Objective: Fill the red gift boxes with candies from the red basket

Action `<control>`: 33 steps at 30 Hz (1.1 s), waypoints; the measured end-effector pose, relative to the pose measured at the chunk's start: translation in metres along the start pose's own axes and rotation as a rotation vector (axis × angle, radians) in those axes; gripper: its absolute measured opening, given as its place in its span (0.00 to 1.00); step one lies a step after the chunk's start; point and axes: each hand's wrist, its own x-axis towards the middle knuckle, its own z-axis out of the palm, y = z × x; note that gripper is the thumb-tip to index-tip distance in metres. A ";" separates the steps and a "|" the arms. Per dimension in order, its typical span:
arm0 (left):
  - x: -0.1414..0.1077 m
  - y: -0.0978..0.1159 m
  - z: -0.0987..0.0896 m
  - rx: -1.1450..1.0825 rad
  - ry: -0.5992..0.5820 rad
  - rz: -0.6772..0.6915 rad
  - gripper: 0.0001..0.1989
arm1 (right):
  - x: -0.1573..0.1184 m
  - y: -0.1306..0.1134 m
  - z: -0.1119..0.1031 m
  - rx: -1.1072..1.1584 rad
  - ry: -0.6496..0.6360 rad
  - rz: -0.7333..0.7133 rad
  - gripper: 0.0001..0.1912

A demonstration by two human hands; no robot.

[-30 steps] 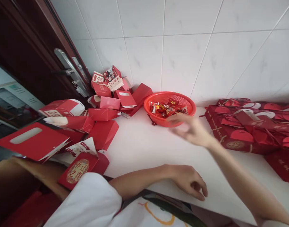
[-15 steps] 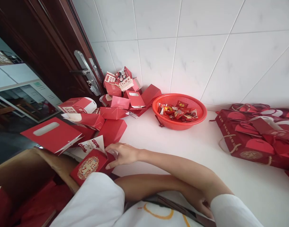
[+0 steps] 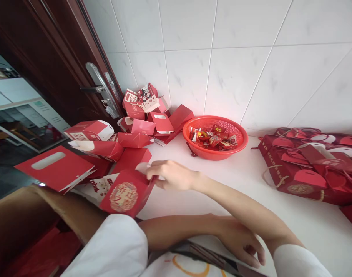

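Observation:
My right hand (image 3: 172,175) reaches across to the left and pinches the upper edge of a red gift box (image 3: 124,197). A round gold emblem with Chinese characters decorates the box's face, and the box is tilted in the air. A white printed carton flap (image 3: 102,186) shows just behind it. My left forearm passes beneath the right one, and my left hand (image 3: 241,244) rests low at the table's front edge. Its fingers are loosely bent with a gap between them, and nothing shows in them.
A red plastic basket (image 3: 233,149) with wrapped sweets stands by the tiled wall. Several folded red boxes (image 3: 134,139) are heaped at the left, near a door handle (image 3: 99,88). Dark red gift boxes (image 3: 279,169) stand at the right. A cardboard carton (image 3: 57,204) is at lower left.
My right hand has lifted the red box and drawn it to the right, away from the pile. My left hand shows more fully at the front edge.

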 end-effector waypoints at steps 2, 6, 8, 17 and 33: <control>-0.004 0.003 -0.004 0.054 -0.020 0.068 0.06 | -0.026 -0.003 -0.025 -0.123 0.085 0.070 0.12; -0.018 0.031 -0.015 0.155 -0.014 0.128 0.04 | -0.087 -0.004 -0.056 -0.267 0.243 0.187 0.14; -0.033 0.053 -0.028 0.217 0.063 0.184 0.08 | -0.117 -0.002 -0.059 -0.329 0.315 0.244 0.13; -0.114 0.070 -0.135 0.354 0.711 -0.154 0.13 | -0.191 0.006 -0.025 -0.532 0.448 0.379 0.10; -0.115 0.015 -0.164 0.530 0.586 -0.515 0.13 | -0.190 0.009 -0.005 -0.523 0.510 0.450 0.09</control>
